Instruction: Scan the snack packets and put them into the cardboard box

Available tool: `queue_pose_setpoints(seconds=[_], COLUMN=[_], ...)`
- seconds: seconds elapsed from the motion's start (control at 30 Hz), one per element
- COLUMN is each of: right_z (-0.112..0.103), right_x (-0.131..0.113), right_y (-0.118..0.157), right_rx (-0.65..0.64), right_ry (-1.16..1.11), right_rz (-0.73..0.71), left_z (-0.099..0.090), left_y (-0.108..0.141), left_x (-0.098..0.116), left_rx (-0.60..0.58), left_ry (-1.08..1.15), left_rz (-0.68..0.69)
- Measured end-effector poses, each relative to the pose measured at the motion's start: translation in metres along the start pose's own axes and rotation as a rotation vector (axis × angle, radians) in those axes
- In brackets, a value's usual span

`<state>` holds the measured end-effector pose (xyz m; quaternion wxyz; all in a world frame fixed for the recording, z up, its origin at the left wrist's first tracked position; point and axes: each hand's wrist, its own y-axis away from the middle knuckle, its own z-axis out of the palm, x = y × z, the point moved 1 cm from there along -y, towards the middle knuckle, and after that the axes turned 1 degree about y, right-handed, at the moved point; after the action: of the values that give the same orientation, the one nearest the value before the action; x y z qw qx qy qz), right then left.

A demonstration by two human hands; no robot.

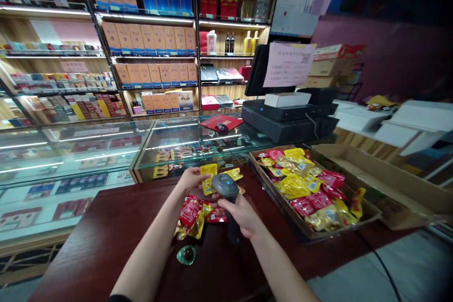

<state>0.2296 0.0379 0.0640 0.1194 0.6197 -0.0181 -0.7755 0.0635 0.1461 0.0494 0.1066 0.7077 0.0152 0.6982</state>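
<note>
My left hand [191, 180] pinches a yellow snack packet [208, 178] by its edge, holding it up over the dark red counter [120, 236]. Wrapped around the handle of a dark grey barcode scanner [228, 187] is my right hand [246, 214]. The scanner's head, with a small blue light, is right beside the packet. Below my hands lies a small pile of red and yellow snack packets [190, 212]. Another yellow packet [234, 174] is behind the scanner. Nearer to me on the counter rests a small green dish-like object [186, 255] with a dark round thing in it.
An open cardboard box [262, 180] of snack packets stands to the right, its lid beside it. Behind are a glass display case [184, 144], a computer mouse [222, 127] on a red mat and a till with a monitor [255, 73]. Boxed goods fill the back shelves.
</note>
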Motion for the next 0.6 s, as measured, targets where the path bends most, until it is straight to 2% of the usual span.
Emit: queue_pose_setpoints(seconds=[0.17, 0.3, 0.6], right_z=[0.01, 0.018, 0.024], right_x=[0.028, 0.043, 0.038], right_y=[0.012, 0.016, 0.018], right_rx=[0.014, -0.005, 0.018], right_ry=[0.086, 0.178, 0.305], right_rz=[0.017, -0.012, -0.099], left_z=[-0.007, -0.011, -0.011], left_y=[0.003, 0.002, 0.005], left_x=[-0.003, -0.004, 0.003], left_rx=[0.039, 0.011, 0.028], left_ry=[0.078, 0.106, 0.1], left_rz=[-0.022, -0.026, -0.054])
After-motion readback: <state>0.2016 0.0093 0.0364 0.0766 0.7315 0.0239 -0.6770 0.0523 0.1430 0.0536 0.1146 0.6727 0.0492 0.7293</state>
